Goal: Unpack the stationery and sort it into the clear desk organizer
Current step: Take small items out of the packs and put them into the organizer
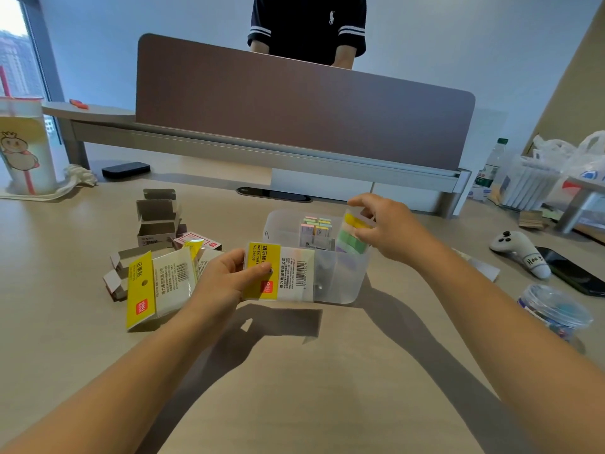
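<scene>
Opened cardboard boxes and a flattened yellow-edged wrapper lie on the desk left of the clear desk organizer; a white controller, a dark phone and a clear round tub sit well to its right. The organizer's rear compartment holds small pastel packs. The left hand pinches an index-tab packet by its yellow end, just in front of the organizer, touching its near wall. The right hand has its grip clamped on a strip of coloured index tabs, standing tilted in the right compartment
</scene>
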Action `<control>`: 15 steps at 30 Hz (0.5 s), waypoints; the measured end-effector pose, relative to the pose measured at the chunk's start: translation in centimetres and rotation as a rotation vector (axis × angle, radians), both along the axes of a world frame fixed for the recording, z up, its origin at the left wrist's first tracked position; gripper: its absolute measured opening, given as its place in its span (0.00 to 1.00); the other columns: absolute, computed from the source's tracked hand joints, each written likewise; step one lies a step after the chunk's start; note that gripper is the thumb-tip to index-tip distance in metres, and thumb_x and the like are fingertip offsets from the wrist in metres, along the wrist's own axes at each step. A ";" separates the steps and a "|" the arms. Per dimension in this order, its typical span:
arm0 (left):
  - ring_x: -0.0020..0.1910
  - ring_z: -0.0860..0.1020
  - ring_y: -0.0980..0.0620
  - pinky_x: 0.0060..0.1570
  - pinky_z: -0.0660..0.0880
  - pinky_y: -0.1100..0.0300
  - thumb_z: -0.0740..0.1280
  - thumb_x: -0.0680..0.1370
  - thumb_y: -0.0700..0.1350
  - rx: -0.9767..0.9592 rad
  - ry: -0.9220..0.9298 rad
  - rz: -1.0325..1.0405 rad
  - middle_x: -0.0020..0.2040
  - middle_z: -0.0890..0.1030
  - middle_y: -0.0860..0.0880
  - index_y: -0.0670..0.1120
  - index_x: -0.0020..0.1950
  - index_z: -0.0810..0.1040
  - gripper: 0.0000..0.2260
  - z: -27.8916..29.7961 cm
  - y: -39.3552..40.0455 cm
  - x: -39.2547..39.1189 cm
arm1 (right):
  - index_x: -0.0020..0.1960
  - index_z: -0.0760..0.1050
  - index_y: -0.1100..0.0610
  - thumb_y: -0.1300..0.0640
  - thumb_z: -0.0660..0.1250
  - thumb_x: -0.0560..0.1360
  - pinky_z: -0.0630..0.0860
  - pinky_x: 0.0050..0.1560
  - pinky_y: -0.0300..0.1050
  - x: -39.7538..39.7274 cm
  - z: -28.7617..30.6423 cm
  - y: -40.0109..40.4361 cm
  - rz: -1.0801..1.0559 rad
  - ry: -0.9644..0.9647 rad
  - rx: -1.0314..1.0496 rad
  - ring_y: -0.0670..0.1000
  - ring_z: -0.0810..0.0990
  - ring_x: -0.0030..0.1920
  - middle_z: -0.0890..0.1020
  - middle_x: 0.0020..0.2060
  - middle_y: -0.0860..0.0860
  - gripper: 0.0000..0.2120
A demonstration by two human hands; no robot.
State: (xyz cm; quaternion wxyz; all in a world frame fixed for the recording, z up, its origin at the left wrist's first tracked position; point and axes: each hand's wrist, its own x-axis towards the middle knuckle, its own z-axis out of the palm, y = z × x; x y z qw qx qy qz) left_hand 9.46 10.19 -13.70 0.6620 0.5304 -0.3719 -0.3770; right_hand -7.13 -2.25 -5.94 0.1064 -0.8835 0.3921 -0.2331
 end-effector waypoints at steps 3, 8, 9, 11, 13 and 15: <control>0.41 0.80 0.53 0.35 0.79 0.66 0.62 0.75 0.38 0.008 -0.010 0.003 0.42 0.81 0.50 0.48 0.43 0.76 0.06 -0.1 0.0 0.0 | 0.60 0.69 0.60 0.61 0.65 0.73 0.72 0.50 0.41 -0.4 -0.7 -0.3 -0.008 -0.117 0.074 0.49 0.71 0.51 0.75 0.57 0.56 0.16; 0.41 0.80 0.54 0.34 0.79 0.67 0.62 0.75 0.38 0.011 -0.021 -0.004 0.41 0.81 0.50 0.48 0.42 0.76 0.06 -0.1 -0.1 -0.1 | 0.56 0.74 0.60 0.60 0.65 0.73 0.69 0.39 0.30 -1.0 -2.5 -0.5 0.006 -0.217 0.102 0.48 0.73 0.46 0.76 0.47 0.51 0.11; 0.41 0.80 0.54 0.34 0.79 0.67 0.62 0.75 0.38 0.013 -0.022 -0.005 0.42 0.81 0.50 0.48 0.43 0.76 0.06 -0.1 -0.1 0.0 | 0.56 0.74 0.60 0.60 0.64 0.74 0.68 0.39 0.30 -1.0 -2.8 -0.5 0.004 -0.227 0.101 0.48 0.73 0.46 0.76 0.46 0.51 0.12; 0.41 0.80 0.54 0.35 0.79 0.66 0.62 0.75 0.38 0.013 -0.026 -0.006 0.42 0.81 0.50 0.48 0.43 0.76 0.06 -0.2 -0.1 0.0 | 0.57 0.75 0.60 0.58 0.62 0.75 0.68 0.39 0.29 -1.1 -3.2 -0.5 0.005 -0.233 0.090 0.47 0.73 0.46 0.78 0.47 0.52 0.12; 0.40 0.81 0.54 0.35 0.79 0.66 0.62 0.75 0.38 0.016 -0.029 -0.003 0.42 0.81 0.50 0.48 0.43 0.76 0.06 -0.3 -0.1 0.1 | 0.57 0.76 0.60 0.58 0.60 0.76 0.67 0.38 0.25 -1.4 -3.5 -0.3 0.015 -0.213 0.069 0.46 0.72 0.46 0.80 0.51 0.54 0.13; 0.38 0.81 0.55 0.34 0.79 0.66 0.62 0.75 0.38 0.022 -0.033 -0.006 0.41 0.81 0.50 0.48 0.43 0.76 0.06 -0.2 0.0 0.0 | 0.58 0.76 0.59 0.57 0.60 0.76 0.66 0.40 0.26 -1.7 -3.7 0.1 0.011 -0.198 0.045 0.46 0.72 0.49 0.79 0.56 0.55 0.13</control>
